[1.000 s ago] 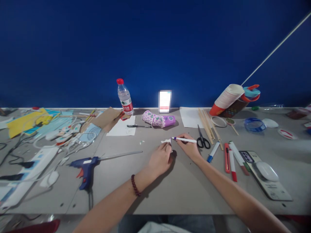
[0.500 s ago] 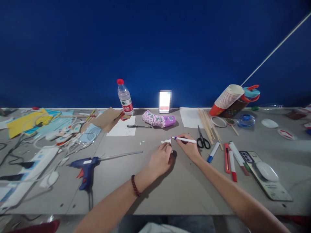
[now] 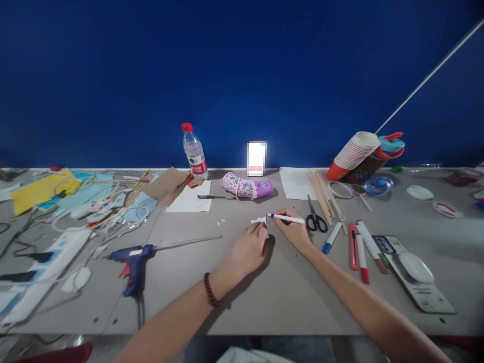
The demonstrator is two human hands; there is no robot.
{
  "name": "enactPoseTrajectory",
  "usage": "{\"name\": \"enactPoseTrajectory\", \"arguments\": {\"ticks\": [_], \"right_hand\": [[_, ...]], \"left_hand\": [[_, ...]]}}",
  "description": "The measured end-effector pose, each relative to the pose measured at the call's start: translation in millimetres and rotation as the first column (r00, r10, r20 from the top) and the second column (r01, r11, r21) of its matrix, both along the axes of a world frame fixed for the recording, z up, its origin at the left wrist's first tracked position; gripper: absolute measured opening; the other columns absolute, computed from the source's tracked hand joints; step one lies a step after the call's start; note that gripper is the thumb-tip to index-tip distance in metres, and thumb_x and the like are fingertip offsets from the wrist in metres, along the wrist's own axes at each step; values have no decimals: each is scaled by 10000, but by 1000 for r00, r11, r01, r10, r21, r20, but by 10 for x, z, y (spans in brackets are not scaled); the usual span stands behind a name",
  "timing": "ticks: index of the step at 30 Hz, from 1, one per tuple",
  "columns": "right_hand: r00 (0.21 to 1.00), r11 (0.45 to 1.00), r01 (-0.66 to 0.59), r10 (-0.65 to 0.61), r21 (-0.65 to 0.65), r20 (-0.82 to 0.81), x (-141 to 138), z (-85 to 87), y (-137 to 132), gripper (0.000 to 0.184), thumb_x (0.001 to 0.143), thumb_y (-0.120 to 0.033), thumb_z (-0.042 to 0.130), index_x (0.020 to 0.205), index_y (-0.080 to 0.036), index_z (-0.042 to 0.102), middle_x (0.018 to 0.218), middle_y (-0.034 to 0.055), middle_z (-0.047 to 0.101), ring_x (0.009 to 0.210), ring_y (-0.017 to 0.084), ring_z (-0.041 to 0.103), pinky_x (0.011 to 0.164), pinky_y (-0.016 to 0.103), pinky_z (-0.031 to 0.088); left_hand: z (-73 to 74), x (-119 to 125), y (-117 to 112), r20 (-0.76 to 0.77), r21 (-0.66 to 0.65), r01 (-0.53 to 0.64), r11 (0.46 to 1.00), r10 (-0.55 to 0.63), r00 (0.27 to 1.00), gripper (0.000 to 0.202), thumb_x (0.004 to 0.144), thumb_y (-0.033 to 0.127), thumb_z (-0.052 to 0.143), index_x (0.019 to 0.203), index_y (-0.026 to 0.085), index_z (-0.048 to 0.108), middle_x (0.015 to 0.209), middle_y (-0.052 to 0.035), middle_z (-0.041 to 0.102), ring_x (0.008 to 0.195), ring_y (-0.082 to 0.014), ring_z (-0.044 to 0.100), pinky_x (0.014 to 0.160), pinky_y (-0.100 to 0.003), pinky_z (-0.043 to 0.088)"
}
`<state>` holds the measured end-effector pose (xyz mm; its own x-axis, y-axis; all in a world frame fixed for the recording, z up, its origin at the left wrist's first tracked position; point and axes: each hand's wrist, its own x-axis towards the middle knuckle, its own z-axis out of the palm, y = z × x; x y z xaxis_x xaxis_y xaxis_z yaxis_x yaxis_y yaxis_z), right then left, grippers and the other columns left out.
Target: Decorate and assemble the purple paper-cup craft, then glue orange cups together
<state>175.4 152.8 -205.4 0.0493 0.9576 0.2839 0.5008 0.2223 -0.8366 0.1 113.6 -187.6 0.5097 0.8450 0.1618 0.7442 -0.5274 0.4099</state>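
Observation:
My right hand (image 3: 294,231) grips a white marker (image 3: 289,219) with a purple tip, pointing left. The tip is at the edge of a small white paper cutout (image 3: 259,220), which shows a purple mark there. My left hand (image 3: 250,247) has its fingers closed on that cutout and covers most of it. Behind my hands lie purple patterned paper cups (image 3: 247,186) joined end to end. Black scissors (image 3: 316,217) rest just right of my right hand.
A glue gun (image 3: 134,264) with its long stick lies left. A water bottle (image 3: 195,154) stands at the back. Wooden sticks (image 3: 325,196), stacked paper cups (image 3: 353,154), a blue marker (image 3: 331,237), a red cutter (image 3: 353,247) and a phone (image 3: 414,275) are right. A power strip (image 3: 45,275) sits far left.
Both hands stay nearly in place; the marker has shifted very slightly. On the right, the blue tape roll has moved a little to the left.

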Motion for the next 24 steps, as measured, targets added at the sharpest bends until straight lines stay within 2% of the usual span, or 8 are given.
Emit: {"name": "enactPoseTrajectory", "arguments": {"ticks": [6, 10, 15, 20, 24], "right_hand": [[999, 1000, -23, 23, -6, -35, -12, 53, -19, 168, 796, -347, 563, 749, -198, 625, 717, 31, 652, 678, 192, 582, 647, 297, 456], [998, 998, -66, 66, 6, -4, -22, 71, -30, 159, 792, -330, 560, 743, -194, 626, 701, 26, 651, 672, 188, 585, 664, 300, 457], [1000, 1000, -14, 14, 18, -9, -1, 6, -2, 174, 793, -348, 569, 743, -193, 631, 716, 29, 654, 680, 188, 583, 656, 299, 456], [994, 1000, -5, 4, -15, -107, 24, -55, 28, 224, 788, -406, 598, 768, -185, 627, 710, 40, 647, 655, 187, 573, 585, 288, 455], [977, 998, -45, 35, -43, -212, 32, -76, 38, 252, 768, -423, 632, 821, -176, 629, 690, 36, 649, 630, 180, 578, 562, 281, 464]], "left_hand": [[-22, 0, -6, 0, 13, 18, 1000, -18, 1000, 356, 808, 135, 466, 1164, 132, 460, 1266, -174, 558, 1239, -290, 481, 985, -437, 454], [-17, 3, -8, 24, 22, -4, 1000, 4, 1000, 374, 817, 139, 480, 1189, 152, 445, 1229, -154, 572, 1223, -279, 495, 961, -424, 468], [3, 6, -9, -9, 38, -2, 999, 3, 1000, 325, 824, 148, 475, 1148, 159, 457, 1144, -136, 593, 1154, -275, 521, 888, -402, 500], [6, 5, -4, -34, 74, 18, 997, -16, 999, 214, 787, 117, 482, 993, 175, 491, 1067, -118, 607, 1064, -274, 548, 875, -411, 492], [-5, 0, 17, -23, 114, 15, 993, -12, 1000, 193, 772, 104, 489, 951, 176, 492, 1032, -112, 615, 1040, -271, 556, 882, -404, 479]]}}
